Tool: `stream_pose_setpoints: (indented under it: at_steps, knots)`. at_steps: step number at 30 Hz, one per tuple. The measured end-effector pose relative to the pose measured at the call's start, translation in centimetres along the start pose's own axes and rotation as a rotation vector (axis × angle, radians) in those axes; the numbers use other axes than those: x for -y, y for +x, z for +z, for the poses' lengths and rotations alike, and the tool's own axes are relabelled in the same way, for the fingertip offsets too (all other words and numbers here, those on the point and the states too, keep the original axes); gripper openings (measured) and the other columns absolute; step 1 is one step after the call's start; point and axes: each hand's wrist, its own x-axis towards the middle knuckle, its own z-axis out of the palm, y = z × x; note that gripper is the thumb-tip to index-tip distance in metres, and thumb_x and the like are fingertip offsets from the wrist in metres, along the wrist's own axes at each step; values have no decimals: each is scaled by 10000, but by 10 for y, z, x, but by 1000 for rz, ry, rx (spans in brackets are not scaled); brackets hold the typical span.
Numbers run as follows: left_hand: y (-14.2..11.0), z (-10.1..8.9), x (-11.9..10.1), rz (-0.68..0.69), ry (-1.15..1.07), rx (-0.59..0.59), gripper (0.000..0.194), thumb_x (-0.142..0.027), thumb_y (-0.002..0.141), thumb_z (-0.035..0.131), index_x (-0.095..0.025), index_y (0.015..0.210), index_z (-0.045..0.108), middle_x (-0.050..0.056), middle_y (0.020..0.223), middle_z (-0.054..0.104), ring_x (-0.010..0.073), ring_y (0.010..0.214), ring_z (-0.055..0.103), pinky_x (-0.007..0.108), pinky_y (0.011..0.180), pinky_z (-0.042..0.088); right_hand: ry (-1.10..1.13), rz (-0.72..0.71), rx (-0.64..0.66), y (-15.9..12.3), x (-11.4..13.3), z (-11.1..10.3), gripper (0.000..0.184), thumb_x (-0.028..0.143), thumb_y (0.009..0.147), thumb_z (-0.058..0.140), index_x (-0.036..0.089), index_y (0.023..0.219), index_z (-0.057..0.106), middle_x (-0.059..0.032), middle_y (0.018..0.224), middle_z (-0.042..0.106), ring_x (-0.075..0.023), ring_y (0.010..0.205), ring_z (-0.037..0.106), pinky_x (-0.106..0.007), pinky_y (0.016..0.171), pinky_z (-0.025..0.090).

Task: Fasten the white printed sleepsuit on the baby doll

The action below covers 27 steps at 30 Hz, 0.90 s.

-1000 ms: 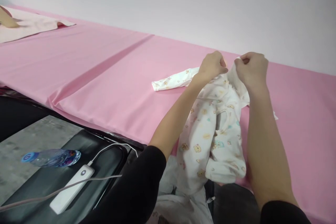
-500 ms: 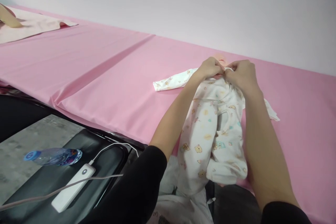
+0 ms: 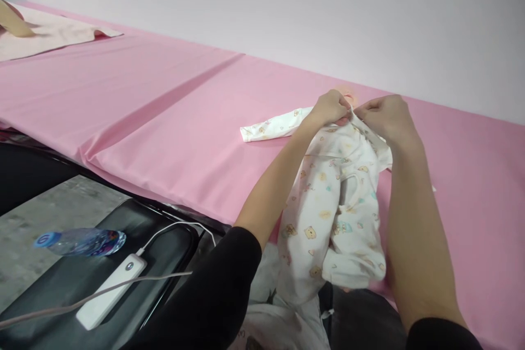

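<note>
The fingers of both the left hand (image 3: 331,108) and right hand (image 3: 385,115) pinch the neckline of a bear-print baby outfit (image 3: 314,219) on a pink-covered counter (image 3: 184,115).

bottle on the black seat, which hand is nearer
Left hand: beyond the bottle, off to its right. The right hand is farther to the right.
</note>
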Motion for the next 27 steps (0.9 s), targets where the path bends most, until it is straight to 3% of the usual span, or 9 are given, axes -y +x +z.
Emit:
stream_pose_setpoints:
  at_steps: [6, 13, 18, 22, 27]
  knots:
    - [-1, 0, -1, 40, 102, 18, 164, -76, 685, 479, -112, 563, 581, 59, 537, 567, 150, 592, 585, 316, 708, 486, -145, 41, -52, 1, 8, 11, 82, 138, 689, 530, 156, 698, 609, -90, 711, 595, -253, 763, 560, -397, 753, 432]
    - [1, 2, 1, 62, 114, 11, 182, -98, 689, 470, -135, 528, 546, 66, 536, 561, 180, 650, 597, 335, 738, 476, -62, 18, -71, 2, 1, 14, 65, 193, 687, 553, 169, 648, 598, -78, 652, 587, -237, 674, 549, -394, 720, 440]
    - [-3, -1, 0, 77, 180, 41, 168, -103, 687, 461, -132, 569, 577, 78, 571, 580, 182, 619, 584, 339, 693, 469, -74, 50, -37, 1, 3, 14, 243, 306, 756, 533, 184, 546, 540, -68, 529, 525, -229, 603, 525, -377, 660, 429]
    - [-6, 0, -1, 79, 306, -3, 141, -100, 672, 464, -147, 584, 564, 86, 585, 583, 199, 663, 580, 324, 682, 455, -84, 98, -19, 1, 3, 16, 331, 369, 783, 519, 190, 504, 510, -65, 487, 488, -229, 579, 511, -365, 637, 411]
    - [-8, 6, -3, 93, 318, -78, 61, -130, 675, 518, -155, 678, 574, 95, 731, 614, 223, 861, 579, 290, 763, 427, -123, 146, -15, -2, 1, 29, 191, 252, 781, 478, 159, 642, 571, -114, 662, 578, -253, 687, 548, -364, 673, 418]
